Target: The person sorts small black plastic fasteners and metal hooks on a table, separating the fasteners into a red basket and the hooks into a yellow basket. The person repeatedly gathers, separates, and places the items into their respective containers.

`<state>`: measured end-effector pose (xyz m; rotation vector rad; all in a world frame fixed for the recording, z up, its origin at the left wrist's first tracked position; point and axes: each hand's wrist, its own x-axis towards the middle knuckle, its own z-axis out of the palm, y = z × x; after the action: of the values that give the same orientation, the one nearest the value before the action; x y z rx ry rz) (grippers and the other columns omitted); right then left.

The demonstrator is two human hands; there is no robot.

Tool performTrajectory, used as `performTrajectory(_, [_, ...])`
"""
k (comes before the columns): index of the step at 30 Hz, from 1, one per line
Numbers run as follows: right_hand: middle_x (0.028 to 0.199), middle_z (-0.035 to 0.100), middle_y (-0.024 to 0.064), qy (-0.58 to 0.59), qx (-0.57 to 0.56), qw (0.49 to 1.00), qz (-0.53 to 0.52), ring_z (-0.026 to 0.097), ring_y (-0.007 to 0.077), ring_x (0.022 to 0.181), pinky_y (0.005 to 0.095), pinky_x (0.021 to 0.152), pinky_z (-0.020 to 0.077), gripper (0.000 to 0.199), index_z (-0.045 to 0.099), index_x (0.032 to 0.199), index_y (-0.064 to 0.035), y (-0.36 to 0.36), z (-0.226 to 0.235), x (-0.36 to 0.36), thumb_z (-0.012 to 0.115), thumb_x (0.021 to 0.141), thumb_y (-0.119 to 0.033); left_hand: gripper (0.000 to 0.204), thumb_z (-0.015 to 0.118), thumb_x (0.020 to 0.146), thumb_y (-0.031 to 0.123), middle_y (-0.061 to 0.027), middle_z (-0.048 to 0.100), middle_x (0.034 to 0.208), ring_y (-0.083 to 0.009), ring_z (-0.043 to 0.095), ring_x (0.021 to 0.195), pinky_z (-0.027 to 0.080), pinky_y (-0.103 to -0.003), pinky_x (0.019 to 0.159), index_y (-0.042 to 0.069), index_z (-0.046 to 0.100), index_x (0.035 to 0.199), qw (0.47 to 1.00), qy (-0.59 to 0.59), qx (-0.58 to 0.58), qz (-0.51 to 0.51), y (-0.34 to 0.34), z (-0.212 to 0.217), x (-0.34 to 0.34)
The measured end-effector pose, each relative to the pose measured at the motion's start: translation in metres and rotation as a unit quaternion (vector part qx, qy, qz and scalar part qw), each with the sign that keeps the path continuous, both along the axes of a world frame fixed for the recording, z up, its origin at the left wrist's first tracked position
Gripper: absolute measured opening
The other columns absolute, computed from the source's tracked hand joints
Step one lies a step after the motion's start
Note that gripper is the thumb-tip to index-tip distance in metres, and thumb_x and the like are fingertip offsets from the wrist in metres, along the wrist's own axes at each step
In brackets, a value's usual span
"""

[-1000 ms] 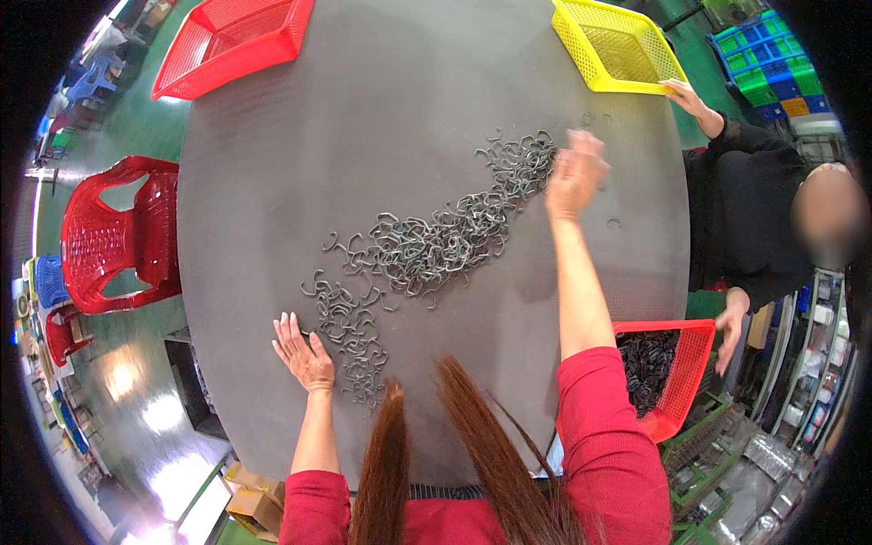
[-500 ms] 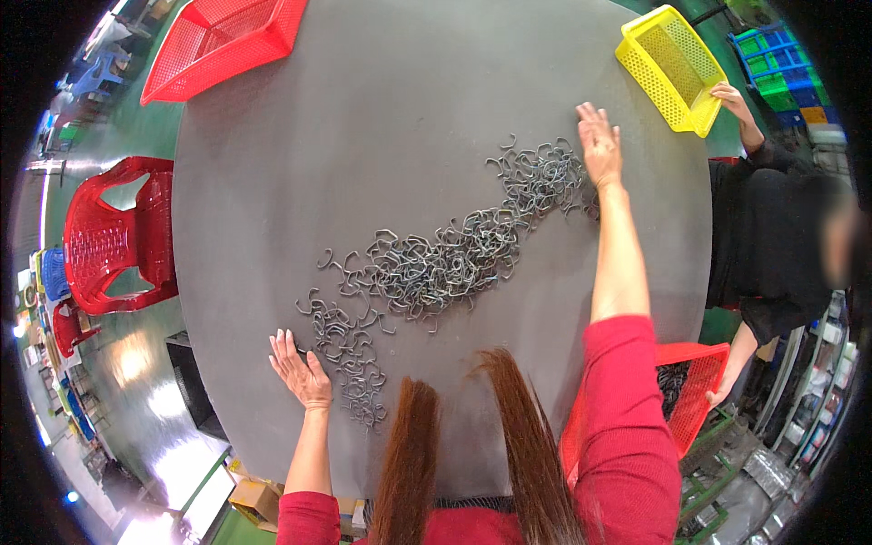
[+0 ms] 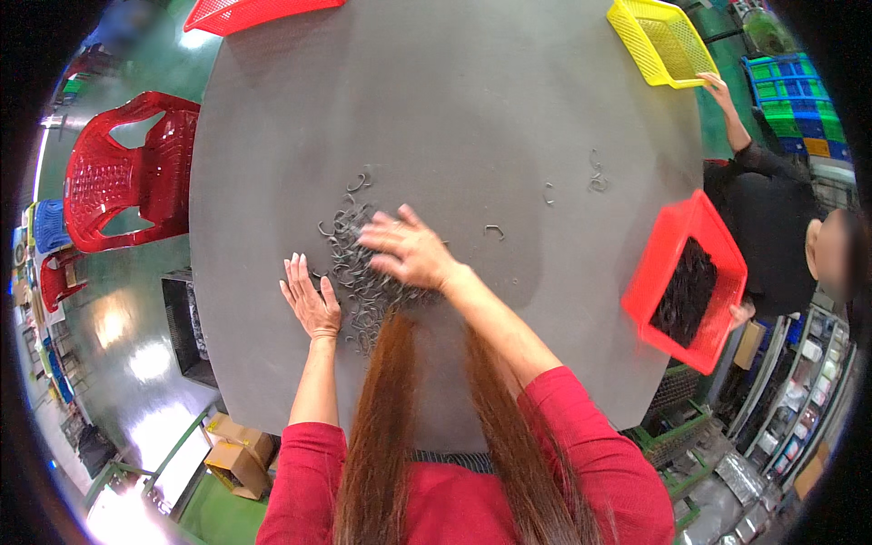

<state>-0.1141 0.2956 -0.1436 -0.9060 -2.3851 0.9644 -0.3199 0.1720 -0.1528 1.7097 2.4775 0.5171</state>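
Observation:
A heap of small C-shaped metal clips (image 3: 350, 263) lies on the round grey table (image 3: 436, 109), left of centre. My left hand (image 3: 312, 300) rests at the heap's left side, fingers stretched out and holding nothing. Over the right part of the heap, my right hand (image 3: 413, 252) is spread open, its forearm reaching across from the right and hiding some clips. A few stray clips (image 3: 493, 232) lie apart to the right.
At the right, a co-worker (image 3: 763, 227) holds a red basket (image 3: 647, 277) with dark contents and touches a yellow basket (image 3: 631, 45). Another red basket (image 3: 263, 16) sits at the far left edge. A red chair (image 3: 136, 173) stands left of the table.
My right hand has swept left from the far right, and the long spread of clips is now gathered near my left hand. The co-worker's red basket has come up beside the table edge.

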Motion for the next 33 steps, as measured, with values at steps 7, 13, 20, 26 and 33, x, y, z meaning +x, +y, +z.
performTrajectory(7, [0.141,0.038,0.0083,-0.149,0.210,0.890,-0.377,0.026,0.0310,0.135,0.0530,0.108,0.0178,0.047,0.047,0.130,-0.0178,0.094,0.013,0.180,0.054,0.088,-0.036,0.051,0.040,0.091,0.029,-0.0075,0.033,0.143,-0.0245,0.023,0.137,0.011,-0.047,0.111,0.008,0.033,0.137,1.000,-0.006,0.014,0.012,-0.011,0.004,-0.004])
performTrajectory(13, [0.140,0.040,0.0089,-0.147,0.175,0.870,-0.437,0.030,0.0278,0.133,0.0497,0.108,0.0205,0.049,0.041,0.134,-0.0141,0.109,-0.036,0.262,0.044,0.093,-0.041,0.050,0.039,0.092,0.032,-0.0080,0.034,0.143,-0.0246,0.024,0.136,0.011,-0.046,0.111,0.009,0.035,0.136,0.999,-0.021,0.043,-0.007,-0.008,-0.007,-0.002])
performTrajectory(20, [0.138,0.043,0.0019,-0.044,0.095,0.968,-0.228,0.031,0.0227,0.134,0.0440,0.110,0.0202,0.043,0.049,0.129,-0.0219,-0.040,-0.001,0.076,0.052,0.090,-0.039,0.052,0.033,0.095,0.037,-0.0078,0.028,0.146,-0.0248,0.018,0.138,0.009,-0.046,0.111,0.011,0.029,0.140,0.989,-0.120,0.081,-0.042,-0.012,-0.019,-0.043])
performTrajectory(26, [0.141,0.040,0.0021,-0.121,0.095,0.914,-0.376,0.028,0.0220,0.135,0.0447,0.111,0.0145,0.047,0.045,0.133,-0.0190,-0.052,-0.018,0.095,0.039,0.094,-0.044,0.053,0.025,0.097,0.043,-0.0038,0.025,0.149,-0.0219,0.014,0.139,0.007,-0.044,0.112,0.016,0.026,0.143,0.974,-0.036,0.009,-0.225,0.100,-0.018,-0.096])
performTrajectory(33, [0.138,0.043,0.0053,-0.084,0.083,0.917,-0.381,0.032,0.0236,0.133,0.0437,0.111,0.0170,0.051,0.043,0.134,-0.0137,-0.120,-0.019,-0.013,0.041,0.093,-0.045,0.048,0.026,0.097,0.039,-0.0024,0.033,0.145,-0.0192,0.018,0.138,0.005,-0.043,0.114,0.018,0.035,0.139,0.805,-0.086,-0.055,-0.585,0.113,-0.004,-0.016])
